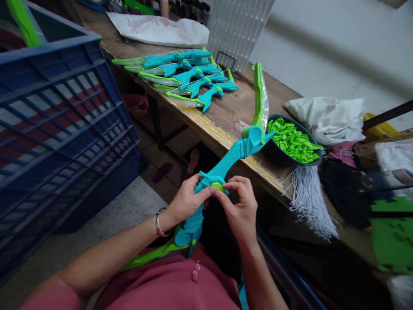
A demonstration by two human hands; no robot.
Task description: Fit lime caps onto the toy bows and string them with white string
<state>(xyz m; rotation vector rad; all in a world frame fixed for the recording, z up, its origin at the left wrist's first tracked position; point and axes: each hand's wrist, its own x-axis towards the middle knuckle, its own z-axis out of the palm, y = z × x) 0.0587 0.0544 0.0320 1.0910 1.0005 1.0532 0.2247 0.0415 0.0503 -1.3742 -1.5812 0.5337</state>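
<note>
A turquoise toy bow (229, 160) with bright green limbs lies slantwise across my lap, its far end above the table edge. My left hand (190, 199) is wrapped round its middle, thumb on a small green piece (218, 187) set in the grip. From the other side, my right hand (239, 202) pinches that green piece at its edge with thumb and fingertips. The upper green limb (259, 97) points up past the bowl; the lower one (151, 257) rests against my shirt.
Several similar bows (190, 77) lie in a row on the wooden table (222, 116). A dark bowl (274, 156) holds small green parts, with white strings (311, 202) hanging beside it. A blue crate (61, 112) stands at left; white bags (327, 118) lie at right.
</note>
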